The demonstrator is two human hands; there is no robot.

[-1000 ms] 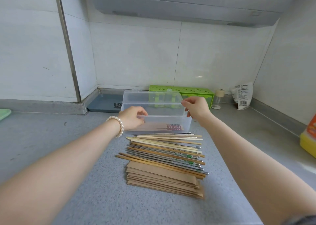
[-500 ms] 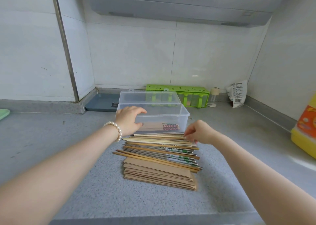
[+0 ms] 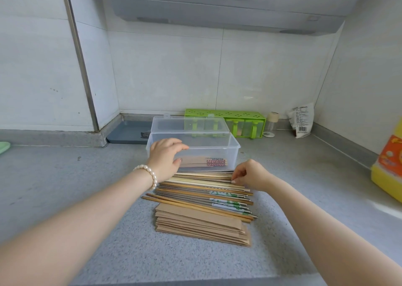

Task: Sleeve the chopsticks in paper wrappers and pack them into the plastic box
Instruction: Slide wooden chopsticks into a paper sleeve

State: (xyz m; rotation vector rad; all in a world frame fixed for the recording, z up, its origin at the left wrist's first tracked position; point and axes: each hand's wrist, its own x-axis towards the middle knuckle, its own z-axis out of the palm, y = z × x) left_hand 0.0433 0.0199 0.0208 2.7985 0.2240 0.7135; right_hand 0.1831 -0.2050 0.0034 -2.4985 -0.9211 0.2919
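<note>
A clear plastic box (image 3: 217, 142) stands open on the grey counter, its lid tipped back. One sleeved pair with a red patterned end (image 3: 204, 161) lies inside it. In front of the box lie several loose chopsticks (image 3: 204, 190), wooden, pale and metal, side by side. A stack of brown paper wrappers (image 3: 200, 224) sits nearest me. My left hand (image 3: 165, 157) holds the box's front left rim, thumb on the front wall. My right hand (image 3: 250, 176) has curled fingers pinching the right ends of the farthest chopsticks.
A green seasoning rack (image 3: 239, 120), a small jar (image 3: 272, 122) and a white bag (image 3: 301, 120) line the back wall. A grey-blue tray (image 3: 128, 132) sits behind the box at left. A yellow and orange bottle (image 3: 389, 168) stands at the right edge.
My right hand left the box's right rim and came down to the right ends of the chopsticks. My left hand stayed on the box's left rim.
</note>
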